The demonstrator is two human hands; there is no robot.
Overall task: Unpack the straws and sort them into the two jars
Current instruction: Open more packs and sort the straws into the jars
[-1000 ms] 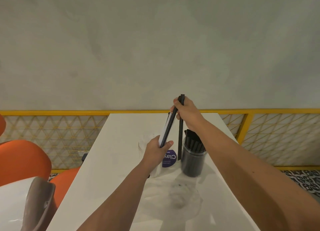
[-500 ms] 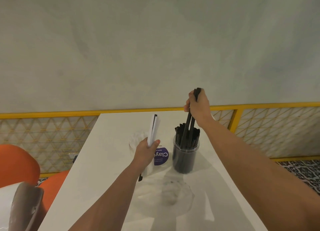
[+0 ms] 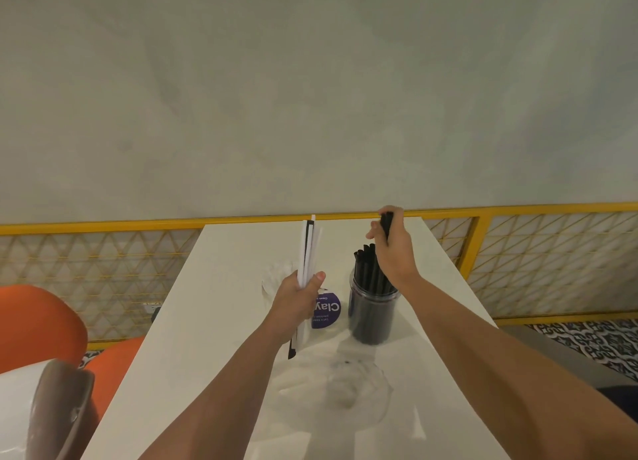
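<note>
My left hand [image 3: 299, 299] grips a bundle of wrapped straws [image 3: 308, 249], white paper sleeves with a black straw among them, held upright over the white table [image 3: 214, 321]. To the right, a clear jar [image 3: 371, 316] stands full of black straws. My right hand [image 3: 393, 249] is curled round the top of a black straw [image 3: 386, 223] whose lower end goes down into that jar. A second clear jar with a purple label [image 3: 326, 311] stands partly hidden behind my left hand.
Crumpled clear plastic wrapping [image 3: 348, 390] lies on the table in front of the jars. A yellow mesh railing [image 3: 518, 263] runs behind the table. Orange chairs [image 3: 38, 321] stand at the left, with a white and brown object [image 3: 45, 408] at the lower left.
My right hand drew one black straw away from the bundle and carried it right, lowering it into the jar of black straws. My left hand turned the bundle upright.
</note>
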